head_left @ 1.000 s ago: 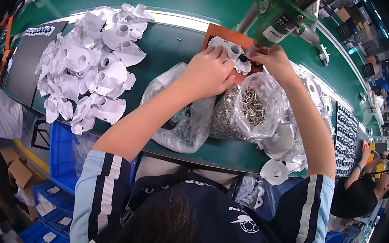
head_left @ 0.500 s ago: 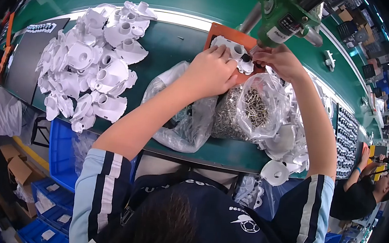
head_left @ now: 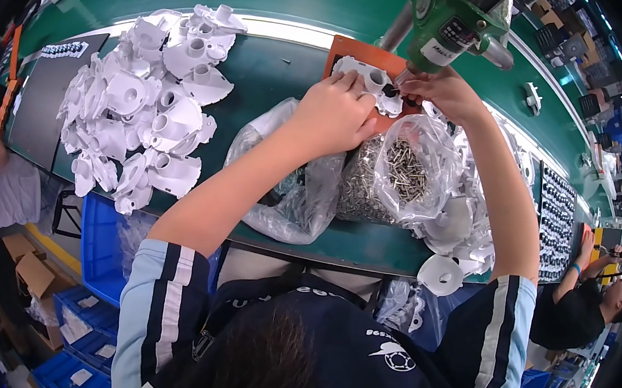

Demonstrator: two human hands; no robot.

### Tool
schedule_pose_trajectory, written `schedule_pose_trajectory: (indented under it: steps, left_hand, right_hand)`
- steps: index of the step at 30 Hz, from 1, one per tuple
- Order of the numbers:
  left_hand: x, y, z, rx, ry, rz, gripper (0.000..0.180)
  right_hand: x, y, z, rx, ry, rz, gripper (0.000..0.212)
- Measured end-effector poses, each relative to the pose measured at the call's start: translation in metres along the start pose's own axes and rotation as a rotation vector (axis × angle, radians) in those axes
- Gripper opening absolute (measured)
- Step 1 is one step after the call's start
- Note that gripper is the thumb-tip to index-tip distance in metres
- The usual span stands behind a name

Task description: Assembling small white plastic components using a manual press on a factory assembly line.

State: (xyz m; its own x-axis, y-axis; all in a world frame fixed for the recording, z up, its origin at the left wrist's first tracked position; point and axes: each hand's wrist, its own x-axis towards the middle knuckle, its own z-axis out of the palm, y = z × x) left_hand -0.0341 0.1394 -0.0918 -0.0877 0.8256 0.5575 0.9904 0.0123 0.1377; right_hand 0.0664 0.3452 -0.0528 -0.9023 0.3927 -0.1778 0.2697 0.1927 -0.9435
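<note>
head | left hand (head_left: 335,113) fingers pressing white part (head_left: 368,83); right hand (head_left: 443,94) pinching screw (head_left: 391,91)

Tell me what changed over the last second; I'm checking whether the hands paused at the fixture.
Almost nothing. The left hand stays pressed on the white part on the orange pad, and the right hand stays at the part's right edge under the green driver, fingers pinched on something small and dark. The screw bag and the pile of white parts lie as before.
</note>
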Motion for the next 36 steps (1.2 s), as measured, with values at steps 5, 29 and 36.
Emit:
schedule_pose_trajectory:
  steps: [5, 29, 36]
  left_hand:
    - [-0.001, -0.001, 0.002, 0.017, 0.013, 0.007, 0.030]
    - [-0.001, 0.000, 0.000, -0.009, 0.010, -0.001, 0.031]
    - [-0.002, -0.001, 0.000, -0.020, 0.025, -0.004, 0.031]
  right_hand:
    - [0.005, -0.005, -0.001, -0.061, -0.131, 0.051, 0.012]
    - [-0.002, -0.011, 0.008, -0.191, -0.130, -0.077, 0.011]
    - [-0.005, -0.010, 0.008, -0.247, -0.108, -0.070, 0.012]
